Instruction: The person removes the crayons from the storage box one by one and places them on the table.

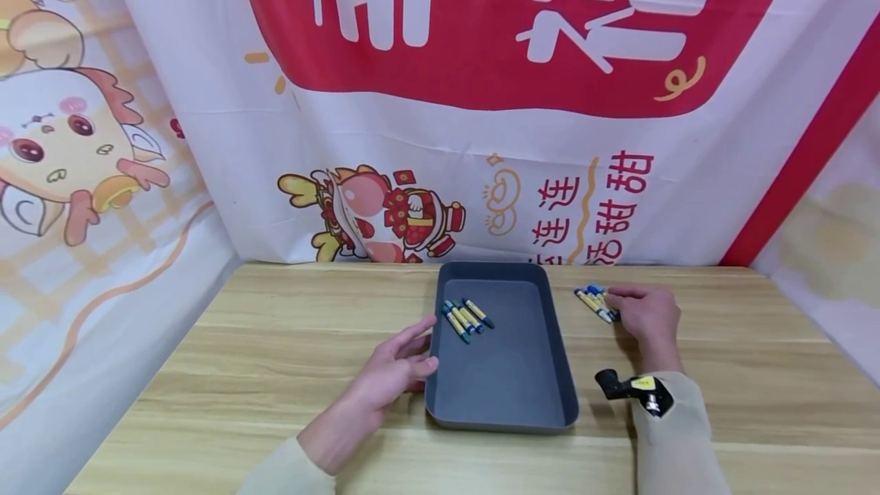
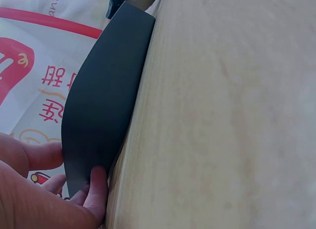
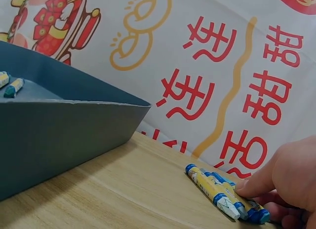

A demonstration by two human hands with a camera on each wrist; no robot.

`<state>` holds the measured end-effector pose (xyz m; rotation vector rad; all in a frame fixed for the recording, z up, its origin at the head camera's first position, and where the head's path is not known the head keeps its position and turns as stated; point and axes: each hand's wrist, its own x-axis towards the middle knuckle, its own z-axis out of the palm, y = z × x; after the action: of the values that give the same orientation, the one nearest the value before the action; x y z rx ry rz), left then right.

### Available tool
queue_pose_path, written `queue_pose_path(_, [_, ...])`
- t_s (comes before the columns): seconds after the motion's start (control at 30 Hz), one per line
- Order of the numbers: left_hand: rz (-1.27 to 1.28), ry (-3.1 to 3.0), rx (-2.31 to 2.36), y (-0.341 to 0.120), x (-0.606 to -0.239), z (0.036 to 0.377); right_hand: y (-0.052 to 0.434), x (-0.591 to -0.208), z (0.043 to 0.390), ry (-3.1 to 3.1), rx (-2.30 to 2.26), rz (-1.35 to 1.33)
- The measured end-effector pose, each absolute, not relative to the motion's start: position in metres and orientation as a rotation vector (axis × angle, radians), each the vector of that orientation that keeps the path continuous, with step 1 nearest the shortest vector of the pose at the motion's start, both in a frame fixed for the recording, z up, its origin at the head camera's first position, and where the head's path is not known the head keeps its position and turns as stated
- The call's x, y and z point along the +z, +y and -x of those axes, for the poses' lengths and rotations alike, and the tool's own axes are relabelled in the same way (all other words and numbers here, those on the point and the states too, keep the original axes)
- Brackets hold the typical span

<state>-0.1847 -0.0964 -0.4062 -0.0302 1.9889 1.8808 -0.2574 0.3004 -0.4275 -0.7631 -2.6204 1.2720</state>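
Fingertips (image 3: 249, 187) of right hand (image 1: 646, 313) pinch loose crayons (image 1: 595, 302), frame right; left hand (image 1: 395, 365) flat, open against tray (image 1: 505, 396). Best gather the bundle squarely, tray steadied.

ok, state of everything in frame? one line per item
tray: flat on table, holds a few crayons
crayons in tray: loose, by its far left wall
crayons on table: bunched right of tray
left hand: fingers against tray's left wall
right hand: fingertips on table crayons

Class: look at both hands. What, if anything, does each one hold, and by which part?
The right hand grips the small bundle of yellow-and-blue crayons at its near end. The left hand only touches the dark grey plastic tray's left wall.
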Motion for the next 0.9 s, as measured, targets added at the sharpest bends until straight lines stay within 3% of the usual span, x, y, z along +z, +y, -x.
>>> queue_pose_path(0.5, [0.008, 1.97, 1.88, -0.094, -0.408, 0.185, 0.292, -0.407, 0.255, -2.514, 1.4, 0.692])
queue_pose_path(0.9, [0.013, 1.998, 1.89, -0.095, -0.407, 0.183, 0.246, -0.375, 0.258, -2.475, 1.395, 0.515])
